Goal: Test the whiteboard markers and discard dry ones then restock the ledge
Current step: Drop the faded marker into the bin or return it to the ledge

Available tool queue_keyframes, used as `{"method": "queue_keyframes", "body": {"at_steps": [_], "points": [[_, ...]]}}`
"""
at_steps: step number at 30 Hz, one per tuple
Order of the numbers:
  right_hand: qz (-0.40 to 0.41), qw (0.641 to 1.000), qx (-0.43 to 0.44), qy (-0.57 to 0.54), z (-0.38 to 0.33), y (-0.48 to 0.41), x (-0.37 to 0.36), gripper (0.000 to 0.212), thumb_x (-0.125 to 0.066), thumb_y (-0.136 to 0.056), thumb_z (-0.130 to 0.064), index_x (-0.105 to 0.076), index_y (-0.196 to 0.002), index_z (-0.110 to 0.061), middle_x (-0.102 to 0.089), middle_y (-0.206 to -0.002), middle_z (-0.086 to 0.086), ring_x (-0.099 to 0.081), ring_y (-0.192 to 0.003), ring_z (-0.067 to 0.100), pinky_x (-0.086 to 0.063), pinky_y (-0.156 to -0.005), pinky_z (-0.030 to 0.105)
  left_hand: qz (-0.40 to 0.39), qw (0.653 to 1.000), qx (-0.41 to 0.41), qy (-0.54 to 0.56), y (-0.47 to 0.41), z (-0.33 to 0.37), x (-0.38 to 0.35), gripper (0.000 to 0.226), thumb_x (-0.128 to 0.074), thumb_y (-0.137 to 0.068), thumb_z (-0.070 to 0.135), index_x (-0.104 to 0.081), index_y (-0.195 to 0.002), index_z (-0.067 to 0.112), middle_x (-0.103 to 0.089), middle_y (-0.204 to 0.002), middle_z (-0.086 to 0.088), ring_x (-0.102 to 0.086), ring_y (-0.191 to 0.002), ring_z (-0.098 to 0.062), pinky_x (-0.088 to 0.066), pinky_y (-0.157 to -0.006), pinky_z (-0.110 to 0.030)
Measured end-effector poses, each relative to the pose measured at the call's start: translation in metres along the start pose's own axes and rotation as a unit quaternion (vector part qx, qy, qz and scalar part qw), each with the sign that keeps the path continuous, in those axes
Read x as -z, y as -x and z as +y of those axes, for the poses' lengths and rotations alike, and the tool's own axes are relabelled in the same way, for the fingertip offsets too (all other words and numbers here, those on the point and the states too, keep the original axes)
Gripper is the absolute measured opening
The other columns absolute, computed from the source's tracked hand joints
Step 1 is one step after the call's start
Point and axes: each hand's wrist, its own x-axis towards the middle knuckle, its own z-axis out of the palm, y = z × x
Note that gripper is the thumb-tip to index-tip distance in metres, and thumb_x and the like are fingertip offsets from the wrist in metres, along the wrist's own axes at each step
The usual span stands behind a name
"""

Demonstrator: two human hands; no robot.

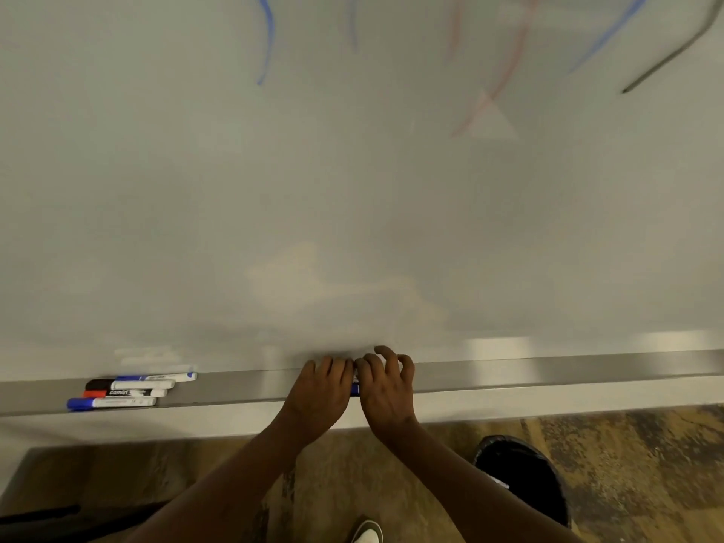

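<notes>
Reaching up from the bottom edge of the view, both bare forearms meet at the middle of the long grey metal ledge beneath the glossy white whiteboard. The left hand lies knuckles up, with its fingers curled forward and down over the ledge. The right hand touches it; its inner fingers bend down beside the left fingertips, while its outer fingers lift in a loose hook. Between the two hands only a short sliver of a blue whiteboard marker shows, at the ledge's front lip. Both hands close round it, but how each finger lies on the barrel is hidden under the knuckles.

Well to the left, four white-barrelled markers lie lengthways, side by side. From the board outwards they are a blue-trimmed marker, a black-capped marker, a red-capped marker and a blue-capped marker at the front lip. A long stretch of grey ledge separates them from the left hand, and a longer one runs from the right hand to the right edge.

Faint blue, red and dark strokes cross the top of the board. Below the right forearm a round black bin stands on brown patterned carpet.
</notes>
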Motion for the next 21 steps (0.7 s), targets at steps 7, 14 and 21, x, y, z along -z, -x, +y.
{"method": "queue_keyframes", "body": {"at_steps": [7,14,21], "points": [[0.163,0.986,0.018,-0.029,-0.003,-0.030,0.049,0.020,-0.054,-0.084,-0.028,-0.068,-0.086,-0.015,-0.069,-0.087,0.003,-0.053,-0.101,0.024,-0.034,-0.086,0.040,0.027,0.997,0.073,0.003,-0.020,-0.006,0.057,0.057,-0.090,-0.047,0.027,-0.069,-0.096,0.006,-0.067,-0.086,-0.014,-0.063,-0.074,-0.029,-0.054,-0.067,-0.040],[0.294,0.952,0.064,-0.056,-0.014,-0.069,0.114,0.014,-0.048,-0.086,-0.012,-0.061,-0.092,-0.012,-0.066,-0.083,0.005,-0.051,-0.102,0.026,-0.034,-0.081,0.040,0.172,0.984,0.028,-0.023,-0.032,-0.044,0.135,0.048,-0.080,-0.063,0.014,-0.057,-0.105,0.005,-0.065,-0.081,-0.010,-0.062,-0.067,-0.024,-0.053,-0.065,-0.034],[0.354,0.930,0.093,-0.028,-0.028,-0.085,0.185,0.029,-0.039,-0.083,-0.004,-0.067,-0.080,-0.009,-0.066,-0.079,0.004,-0.049,-0.101,0.026,-0.033,-0.078,0.038,0.221,0.973,-0.045,-0.045,-0.031,-0.073,0.209,0.019,-0.073,-0.075,0.015,-0.065,-0.091,0.008,-0.056,-0.058,-0.005,-0.048,-0.038,-0.019,-0.035,-0.039,-0.024]]}}
